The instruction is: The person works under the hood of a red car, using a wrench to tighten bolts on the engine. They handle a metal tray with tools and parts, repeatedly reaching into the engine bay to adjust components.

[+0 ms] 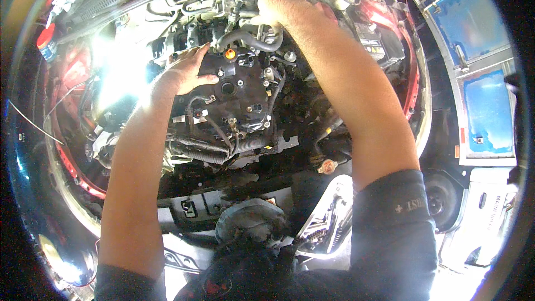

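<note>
Below me is an engine with a black top cover [237, 97]. My left hand [189, 71] lies at the cover's left edge, thumb spread away from the fingers, holding nothing that I can see. Just right of its fingertips is an orange, round dipstick handle [230, 54]. A thick grey hose [251, 38] curves across the back of the cover. My right hand [273, 6] reaches past this hose to the pipes at the rear of the engine. Its fingers are bent down and mostly out of sight, so what they touch cannot be made out.
A battery [370, 43] sits at the right of the engine bay. Corrugated tubing [195, 149] and wires cross the near side, with a round filler cap [327, 166] right of them. A red-capped container [47, 39] stands at far left. Blue cabinet panels [471, 22] are at right.
</note>
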The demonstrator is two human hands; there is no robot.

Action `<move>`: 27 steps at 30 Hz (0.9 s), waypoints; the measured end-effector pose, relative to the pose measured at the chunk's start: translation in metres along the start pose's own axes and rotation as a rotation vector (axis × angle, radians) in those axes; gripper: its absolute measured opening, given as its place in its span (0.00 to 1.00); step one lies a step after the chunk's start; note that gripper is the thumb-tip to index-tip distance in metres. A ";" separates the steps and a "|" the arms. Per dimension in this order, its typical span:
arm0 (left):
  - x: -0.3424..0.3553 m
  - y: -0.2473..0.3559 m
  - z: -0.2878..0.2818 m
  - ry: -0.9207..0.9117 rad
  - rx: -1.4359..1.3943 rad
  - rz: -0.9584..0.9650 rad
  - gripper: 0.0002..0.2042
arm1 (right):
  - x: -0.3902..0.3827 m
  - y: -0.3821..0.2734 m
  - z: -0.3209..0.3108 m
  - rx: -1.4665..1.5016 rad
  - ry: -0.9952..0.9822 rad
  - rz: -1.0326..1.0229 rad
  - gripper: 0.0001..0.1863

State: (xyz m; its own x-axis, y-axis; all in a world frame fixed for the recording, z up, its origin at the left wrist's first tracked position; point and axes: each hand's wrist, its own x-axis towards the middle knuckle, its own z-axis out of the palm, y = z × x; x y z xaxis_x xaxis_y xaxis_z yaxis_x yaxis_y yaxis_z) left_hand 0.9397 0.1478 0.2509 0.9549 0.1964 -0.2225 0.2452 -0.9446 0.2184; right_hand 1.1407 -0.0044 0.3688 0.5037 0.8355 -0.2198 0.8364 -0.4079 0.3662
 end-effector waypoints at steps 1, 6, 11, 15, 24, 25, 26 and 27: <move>0.000 0.000 0.000 -0.001 -0.010 0.001 0.49 | 0.002 0.000 0.000 0.008 0.029 -0.034 0.27; -0.001 0.003 -0.002 0.000 0.001 -0.006 0.48 | 0.001 -0.004 0.005 0.333 0.069 0.139 0.24; -0.001 0.004 -0.004 -0.001 0.017 -0.004 0.48 | -0.012 -0.006 -0.005 0.159 0.080 -0.076 0.24; -0.001 0.003 -0.003 -0.001 0.022 -0.003 0.48 | -0.017 -0.007 -0.012 0.271 -0.005 0.155 0.21; -0.003 0.006 -0.006 -0.015 0.005 -0.016 0.48 | -0.010 -0.001 0.002 0.162 0.010 0.141 0.17; -0.003 0.006 -0.007 -0.017 -0.002 -0.013 0.48 | -0.010 -0.001 0.002 0.229 0.034 0.188 0.17; -0.004 0.006 -0.007 -0.018 -0.014 0.001 0.48 | -0.010 -0.001 0.002 0.284 0.044 0.225 0.17; -0.004 0.006 -0.008 -0.018 -0.028 0.017 0.48 | -0.011 0.000 0.002 0.249 0.048 0.169 0.17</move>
State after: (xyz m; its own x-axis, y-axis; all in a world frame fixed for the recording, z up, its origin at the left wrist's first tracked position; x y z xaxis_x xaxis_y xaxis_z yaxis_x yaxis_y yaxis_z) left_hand 0.9387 0.1435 0.2602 0.9560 0.1756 -0.2352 0.2338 -0.9399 0.2487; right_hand 1.1350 -0.0144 0.3697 0.6342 0.7622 -0.1299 0.7720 -0.6152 0.1598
